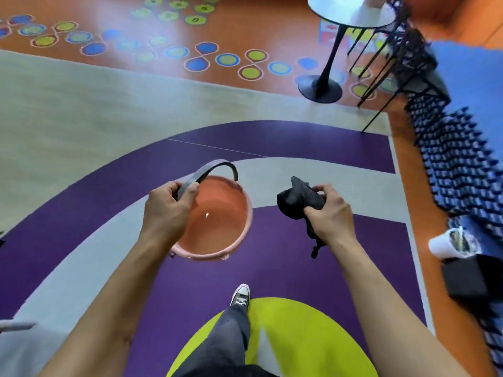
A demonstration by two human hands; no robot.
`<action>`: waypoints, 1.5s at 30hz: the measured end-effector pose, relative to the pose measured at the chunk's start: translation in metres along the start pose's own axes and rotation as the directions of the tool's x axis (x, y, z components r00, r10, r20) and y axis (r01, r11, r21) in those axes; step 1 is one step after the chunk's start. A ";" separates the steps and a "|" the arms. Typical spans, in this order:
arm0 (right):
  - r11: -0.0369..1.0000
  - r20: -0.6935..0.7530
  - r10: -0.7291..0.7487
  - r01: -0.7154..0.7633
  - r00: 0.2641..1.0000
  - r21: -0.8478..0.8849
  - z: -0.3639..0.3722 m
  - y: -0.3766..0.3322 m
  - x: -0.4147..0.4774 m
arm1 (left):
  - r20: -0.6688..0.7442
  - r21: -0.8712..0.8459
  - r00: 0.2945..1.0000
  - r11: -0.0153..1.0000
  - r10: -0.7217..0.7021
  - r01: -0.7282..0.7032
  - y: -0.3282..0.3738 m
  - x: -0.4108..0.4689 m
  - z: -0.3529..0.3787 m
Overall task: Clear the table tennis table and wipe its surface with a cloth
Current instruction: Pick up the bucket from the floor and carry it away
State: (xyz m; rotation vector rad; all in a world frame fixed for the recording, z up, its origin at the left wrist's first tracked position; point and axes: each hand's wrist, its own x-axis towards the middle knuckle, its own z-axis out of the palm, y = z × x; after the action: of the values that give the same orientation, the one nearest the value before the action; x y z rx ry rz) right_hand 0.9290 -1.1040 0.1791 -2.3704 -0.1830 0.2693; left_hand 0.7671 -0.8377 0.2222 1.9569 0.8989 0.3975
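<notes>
Black cloth (299,197); "9" on floor circle (195,19)

Both bare forearms reach forward and down, wrists level. The left hand (166,210) grips a grey bucket handle (202,174) between thumb and curled fingers; the right hand (330,213) clenches a black cloth (296,198).

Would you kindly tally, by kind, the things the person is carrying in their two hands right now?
Pink bucket: 1, held by its grey handle in the left hand
Black cloth: 1, gripped in the right hand
Total: 2
</notes>
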 end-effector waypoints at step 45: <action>0.984 -0.173 0.142 -0.120 0.975 0.130 -0.163 -0.071 1.013 | 0.297 -0.064 0.932 0.978 0.210 -0.200 0.453 0.851 0.525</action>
State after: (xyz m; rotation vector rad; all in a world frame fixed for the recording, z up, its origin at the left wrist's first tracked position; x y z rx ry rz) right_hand 1.9455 -0.9503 0.2009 -2.2768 0.0753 0.1208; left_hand 1.8528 -0.6805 0.2613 2.0197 0.4906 0.2196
